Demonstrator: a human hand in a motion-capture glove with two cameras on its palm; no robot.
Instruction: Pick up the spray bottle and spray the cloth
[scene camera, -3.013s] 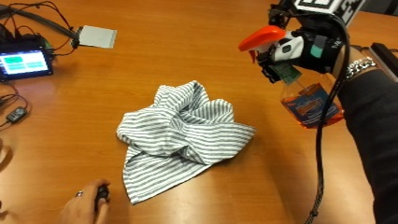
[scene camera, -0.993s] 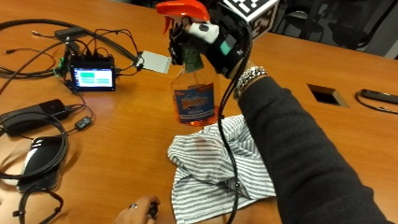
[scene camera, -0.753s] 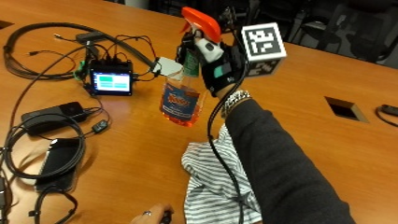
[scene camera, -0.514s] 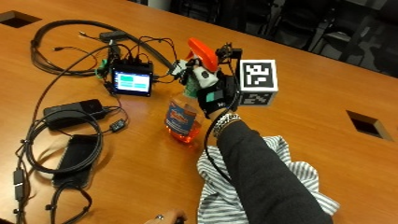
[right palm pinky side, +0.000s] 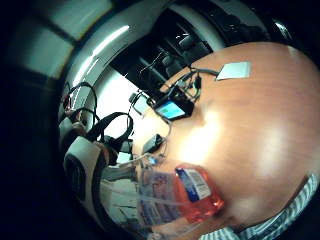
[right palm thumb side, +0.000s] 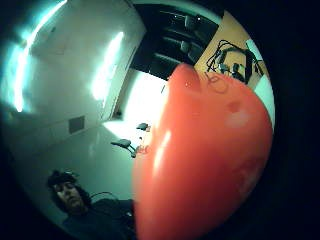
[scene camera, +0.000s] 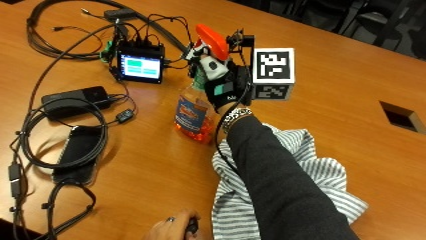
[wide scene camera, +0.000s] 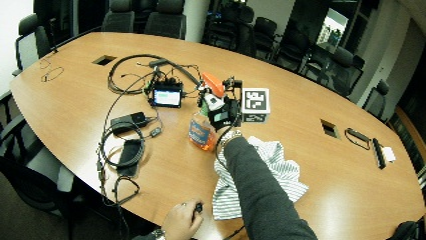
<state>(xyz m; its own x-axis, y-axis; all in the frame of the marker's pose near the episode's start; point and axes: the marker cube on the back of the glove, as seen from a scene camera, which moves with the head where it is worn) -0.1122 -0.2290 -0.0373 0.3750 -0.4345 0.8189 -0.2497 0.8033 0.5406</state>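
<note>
A long oval wooden table (wide scene camera: 73, 85) fills a meeting room ringed with dark office chairs (wide scene camera: 160, 20). On its left part lie looped black cables (scene camera: 46, 130), a small lit screen (scene camera: 140, 67), a black power brick (scene camera: 74, 97) and a dark phone-like slab (scene camera: 78, 150). The gloved right hand (scene camera: 223, 87) is curled around the neck of the spray bottle (scene camera: 194, 112) with its orange trigger head (scene camera: 214, 40), holding it upright near the table's middle — orange liquid fills its lower part. The striped cloth (scene camera: 293, 170) lies crumpled just right of and nearer than the bottle, partly hidden by the dark sleeve (scene camera: 279, 190). The bare hand (scene camera: 174, 227) rests at the near edge, fingers curled around a small dark object.
</note>
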